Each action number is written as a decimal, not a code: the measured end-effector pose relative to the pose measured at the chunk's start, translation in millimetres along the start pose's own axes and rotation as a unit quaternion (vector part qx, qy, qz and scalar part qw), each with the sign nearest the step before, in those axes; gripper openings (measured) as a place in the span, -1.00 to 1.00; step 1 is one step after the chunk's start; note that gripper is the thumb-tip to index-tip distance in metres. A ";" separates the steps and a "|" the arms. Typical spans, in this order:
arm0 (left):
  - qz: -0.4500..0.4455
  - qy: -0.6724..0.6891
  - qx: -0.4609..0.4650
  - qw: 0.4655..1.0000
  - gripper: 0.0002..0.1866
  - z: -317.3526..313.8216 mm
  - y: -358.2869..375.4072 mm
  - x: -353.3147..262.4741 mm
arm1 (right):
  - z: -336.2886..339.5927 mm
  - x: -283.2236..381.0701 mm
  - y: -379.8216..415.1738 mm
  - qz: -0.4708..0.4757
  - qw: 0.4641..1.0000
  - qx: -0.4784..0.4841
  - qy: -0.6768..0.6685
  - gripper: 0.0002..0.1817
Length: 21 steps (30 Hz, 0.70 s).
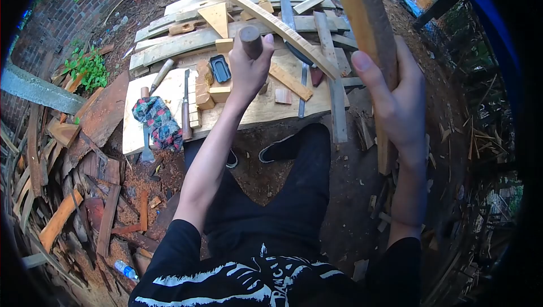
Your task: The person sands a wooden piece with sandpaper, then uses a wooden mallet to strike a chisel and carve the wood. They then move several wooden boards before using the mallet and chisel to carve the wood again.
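My left hand (249,72) is closed around an upright round wooden handle (251,42); whatever lies below it is hidden by my fist. My right hand (400,100), raised on the right and close to the camera, grips a long wooden board (370,30) with thumb and fingers on its sides. Beneath my left hand is the wooden workbench (226,119). A black oval case (219,68) and small wood blocks (220,93) sit just left of that wrist. To its right lie a flat wood strip (289,82) and a small square piece (283,96).
On the bench's left are a chisel (162,76), another wood-handled tool (185,112) and a plaid cloth (158,121). A long batten (271,21) crosses the bench; a metal ruler (287,7) lies behind. Scrap wood (107,222) and a plastic bottle (125,269) cover the left ground.
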<state>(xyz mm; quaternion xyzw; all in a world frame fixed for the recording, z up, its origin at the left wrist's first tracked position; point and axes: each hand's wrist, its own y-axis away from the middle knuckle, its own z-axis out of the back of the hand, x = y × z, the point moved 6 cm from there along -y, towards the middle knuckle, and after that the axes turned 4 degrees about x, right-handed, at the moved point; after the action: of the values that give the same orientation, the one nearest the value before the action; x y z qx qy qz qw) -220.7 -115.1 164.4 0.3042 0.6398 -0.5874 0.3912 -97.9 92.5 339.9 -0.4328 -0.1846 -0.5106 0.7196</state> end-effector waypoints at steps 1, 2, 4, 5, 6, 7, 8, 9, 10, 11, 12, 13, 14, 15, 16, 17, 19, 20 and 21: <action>0.000 0.000 -0.001 1.000 -0.72 -0.1 -1.4 1.3 | 0.1 0.1 -0.5 0.007 1.000 -0.006 0.007 -0.61; 0.000 -0.002 0.007 1.000 -0.71 -1.8 -2.5 2.6 | 0.1 0.6 -0.8 0.007 1.000 -0.006 0.008 -0.61; 0.001 -0.004 0.016 1.000 -0.70 -3.2 -2.0 3.4 | -0.3 2.1 -0.9 0.009 1.000 -0.008 0.006 -0.62; -0.004 -0.014 0.019 1.000 -0.70 -3.5 -0.9 3.3 | 0.0 3.8 -0.9 0.008 1.000 -0.007 0.006 -0.62; -0.008 -0.023 0.023 0.999 -0.69 -4.4 -0.1 2.2 | -0.2 5.0 -0.9 -0.001 1.000 0.002 -0.003 -0.63; -0.007 -0.023 0.023 0.999 -0.69 -5.1 -0.4 2.0 | -0.9 4.9 -0.7 -0.010 1.000 0.011 -0.013 -0.64; -0.006 -0.023 0.030 0.999 -0.70 -6.0 -0.6 2.0 | -1.5 4.3 -0.4 -0.011 1.000 0.013 -0.013 -0.64; -0.006 -0.023 0.035 0.999 -0.70 -6.3 -0.9 0.0 | -2.3 3.1 -0.4 -0.015 1.000 0.014 -0.014 -0.64; -0.006 -0.023 0.033 0.999 -0.70 -6.8 -1.6 -2.2 | -3.1 2.1 -1.0 -0.018 1.000 0.016 -0.015 -0.64; -0.009 -0.024 0.031 0.999 -0.70 -8.5 -2.4 -5.1 | -4.3 1.2 -1.5 -0.017 1.000 0.018 -0.016 -0.64; -0.012 -0.025 0.028 0.999 -0.71 -9.9 -2.6 -6.0 | -5.5 -0.1 -1.8 -0.016 1.000 0.019 -0.005 -0.64; -0.012 -0.026 0.026 0.999 -0.71 -10.4 -3.3 -4.8 | -6.4 -0.6 -2.8 -0.015 1.000 0.020 0.005 -0.64; -0.019 -0.036 0.027 0.999 -0.71 -11.1 -5.3 -5.0 | -7.0 -0.4 -4.5 -0.013 1.000 0.023 0.004 -0.64; -0.025 -0.045 0.029 0.998 -0.72 -11.1 -6.6 -9.3 | -8.1 -1.2 -5.9 -0.017 0.999 0.030 0.023 -0.62; -0.024 -0.046 0.027 0.998 -0.72 -9.6 -6.4 -12.8 | -9.0 -2.1 -6.9 -0.021 0.998 0.037 0.042 -0.60; 0.007 -0.034 0.045 0.998 -0.72 -10.1 -5.6 -12.5 | -10.3 -4.6 -8.1 -0.022 0.998 0.039 0.042 -0.60; 0.037 -0.021 0.062 0.997 -0.73 -12.6 -6.2 -9.2 | -13.2 -7.5 -11.9 0.001 0.995 0.039 0.095 -0.59; -0.012 -0.030 0.050 0.998 -0.72 -13.3 -7.9 -9.8 | -13.6 -5.6 -13.6 0.004 0.995 0.040 0.095 -0.59; -0.060 -0.041 0.038 0.997 -0.72 -12.7 -9.1 -14.8 | -10.5 -0.3 -15.9 0.020 0.996 0.014 0.087 -0.59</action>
<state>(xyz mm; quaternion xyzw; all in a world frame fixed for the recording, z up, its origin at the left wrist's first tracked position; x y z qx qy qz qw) -222.7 -102.6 181.8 0.2558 0.6175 -0.6456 0.3695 -114.2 82.5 340.8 -0.3806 -0.1200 -0.5292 0.7488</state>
